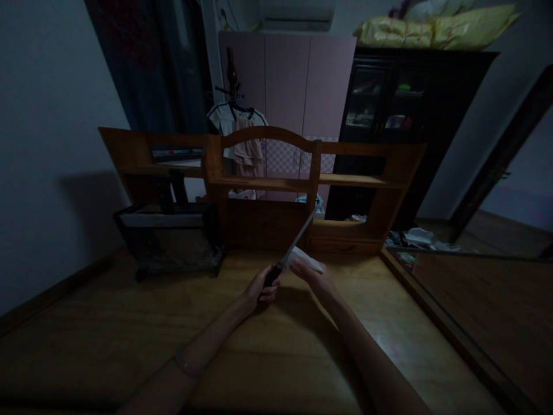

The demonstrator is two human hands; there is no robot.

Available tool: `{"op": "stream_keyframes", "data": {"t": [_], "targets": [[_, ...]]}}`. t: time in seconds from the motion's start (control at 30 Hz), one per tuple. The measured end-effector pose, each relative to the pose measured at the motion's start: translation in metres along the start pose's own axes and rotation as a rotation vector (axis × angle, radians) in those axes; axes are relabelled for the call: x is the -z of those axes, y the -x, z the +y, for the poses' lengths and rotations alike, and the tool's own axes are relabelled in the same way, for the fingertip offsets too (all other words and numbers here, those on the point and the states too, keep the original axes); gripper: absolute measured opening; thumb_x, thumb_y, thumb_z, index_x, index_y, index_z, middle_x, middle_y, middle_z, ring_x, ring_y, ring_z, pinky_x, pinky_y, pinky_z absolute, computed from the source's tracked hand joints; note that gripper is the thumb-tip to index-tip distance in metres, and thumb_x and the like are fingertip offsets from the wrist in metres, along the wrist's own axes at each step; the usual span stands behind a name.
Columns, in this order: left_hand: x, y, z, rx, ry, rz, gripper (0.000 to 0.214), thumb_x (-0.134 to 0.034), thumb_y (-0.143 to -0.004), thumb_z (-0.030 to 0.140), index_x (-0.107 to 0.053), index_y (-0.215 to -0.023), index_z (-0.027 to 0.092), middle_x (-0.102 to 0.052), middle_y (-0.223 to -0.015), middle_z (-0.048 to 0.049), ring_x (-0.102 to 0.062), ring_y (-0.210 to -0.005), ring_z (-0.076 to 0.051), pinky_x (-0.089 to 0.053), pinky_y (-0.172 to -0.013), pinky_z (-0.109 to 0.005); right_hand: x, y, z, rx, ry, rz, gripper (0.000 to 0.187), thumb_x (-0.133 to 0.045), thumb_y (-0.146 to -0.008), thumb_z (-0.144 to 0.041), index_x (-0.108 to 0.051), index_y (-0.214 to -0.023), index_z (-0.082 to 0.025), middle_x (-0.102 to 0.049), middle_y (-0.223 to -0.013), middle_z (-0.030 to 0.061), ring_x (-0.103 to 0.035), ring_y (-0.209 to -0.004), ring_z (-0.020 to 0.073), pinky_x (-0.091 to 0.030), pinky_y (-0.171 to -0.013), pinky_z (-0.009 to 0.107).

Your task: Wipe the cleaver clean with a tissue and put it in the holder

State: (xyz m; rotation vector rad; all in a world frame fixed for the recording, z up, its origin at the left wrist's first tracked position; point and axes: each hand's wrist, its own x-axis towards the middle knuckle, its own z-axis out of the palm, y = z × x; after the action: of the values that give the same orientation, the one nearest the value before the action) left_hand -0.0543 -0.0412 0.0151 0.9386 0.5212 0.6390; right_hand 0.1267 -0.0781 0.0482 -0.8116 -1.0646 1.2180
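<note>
My left hand point(263, 287) is closed around the black handle of a tool with a long, thin grey metal blade or rod point(299, 236). The metal part slants up and to the right, away from me. In the dim light I cannot tell whether it is a knife or a sharpening rod. My right hand point(317, 279) is closed on a white folded tissue or cloth point(307, 258), close beside the lower part of the metal. Whether the white piece touches it is unclear. Both hands are above the wooden desktop point(268, 357).
A wooden shelf unit point(265, 184) stands along the desk's far side. On the left is a dark box-shaped appliance or case point(170, 242) with black objects on top. Beyond are a pink wardrobe point(285, 86), a black cabinet point(415, 115) and hanging clothes point(246, 138). A raised edge point(436, 311) borders the right.
</note>
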Motion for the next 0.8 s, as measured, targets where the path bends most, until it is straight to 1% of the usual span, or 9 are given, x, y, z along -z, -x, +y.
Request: {"op": "stream_keyframes", "data": {"t": [0.13,0.23,0.33,0.43,0.57,0.7,0.8], "targets": [[-0.002,0.0,-0.002,0.067,-0.007,0.015,0.047,-0.028,-0.09,0.053,-0.041,-0.062,0.018,-0.023,-0.037,0.009,-0.01,-0.027,-0.004,-0.005,-0.029,-0.018,-0.003,0.003,-0.007,-0.001,-0.015,-0.044,0.037,-0.073,-0.069,-0.035,-0.066,-0.101,-0.017,-0.068,-0.097,0.0071,-0.063,-0.091,0.0234,-0.049,-0.087,0.04],[-0.002,0.0,-0.003,0.092,0.014,0.047,0.045,-0.03,-0.09,0.054,-0.04,-0.063,0.019,-0.023,-0.038,0.0091,-0.011,-0.028,-0.004,-0.005,-0.03,-0.018,-0.001,0.002,-0.012,0.012,-0.004,-0.035,0.033,-0.072,-0.064,-0.029,-0.066,-0.095,-0.019,-0.067,-0.09,0.0035,-0.062,-0.087,0.0216,-0.05,-0.084,0.037],[0.001,-0.001,-0.003,0.051,0.023,0.063,0.046,-0.031,-0.088,0.057,-0.038,-0.062,0.019,-0.021,-0.038,0.0098,-0.01,-0.028,-0.004,-0.006,-0.03,-0.018,0.001,0.0,-0.013,0.017,-0.007,-0.027,0.024,-0.066,-0.061,-0.024,-0.066,-0.085,-0.019,-0.066,-0.084,0.0018,-0.06,-0.086,0.0205,-0.05,-0.083,0.034],[0.004,-0.002,0.0,0.007,0.003,0.053,0.047,-0.029,-0.088,0.058,-0.037,-0.061,0.02,-0.02,-0.037,0.0099,-0.01,-0.027,-0.004,-0.008,-0.03,-0.018,0.002,-0.003,-0.011,0.014,0.034,-0.009,0.026,-0.062,-0.06,-0.022,-0.066,-0.086,-0.019,-0.067,-0.085,0.0015,-0.06,-0.087,0.0202,-0.05,-0.083,0.033],[0.006,-0.002,0.002,0.02,-0.039,0.095,0.047,-0.03,-0.088,0.057,-0.037,-0.061,0.02,-0.021,-0.037,0.0099,-0.01,-0.027,-0.004,-0.006,-0.029,-0.018,0.002,-0.006,-0.009,-0.006,0.057,-0.005,0.027,-0.063,-0.058,-0.021,-0.067,-0.084,-0.022,-0.068,-0.085,0.0007,-0.06,-0.087,0.0213,-0.051,-0.081,0.034],[0.007,-0.002,0.002,0.034,-0.076,0.12,0.044,-0.036,-0.085,0.058,-0.041,-0.065,0.019,-0.025,-0.04,0.0102,-0.01,-0.028,-0.004,-0.006,-0.029,-0.018,0.003,-0.005,-0.009,-0.001,-0.029,-0.053,0.026,-0.059,-0.061,-0.018,-0.068,-0.085,-0.024,-0.068,-0.087,0.0009,-0.061,-0.087,0.0208,-0.051,-0.084,0.035],[0.007,-0.003,0.002,0.044,-0.115,0.133,0.043,-0.038,-0.084,0.057,-0.042,-0.065,0.019,-0.025,-0.04,0.01,-0.012,-0.028,-0.004,-0.007,-0.029,-0.018,0.005,-0.004,-0.009,0.004,-0.072,-0.086,0.026,-0.059,-0.066,-0.018,-0.068,-0.09,-0.025,-0.068,-0.092,0.0016,-0.062,-0.092,0.0214,-0.05,-0.087,0.037]]}}
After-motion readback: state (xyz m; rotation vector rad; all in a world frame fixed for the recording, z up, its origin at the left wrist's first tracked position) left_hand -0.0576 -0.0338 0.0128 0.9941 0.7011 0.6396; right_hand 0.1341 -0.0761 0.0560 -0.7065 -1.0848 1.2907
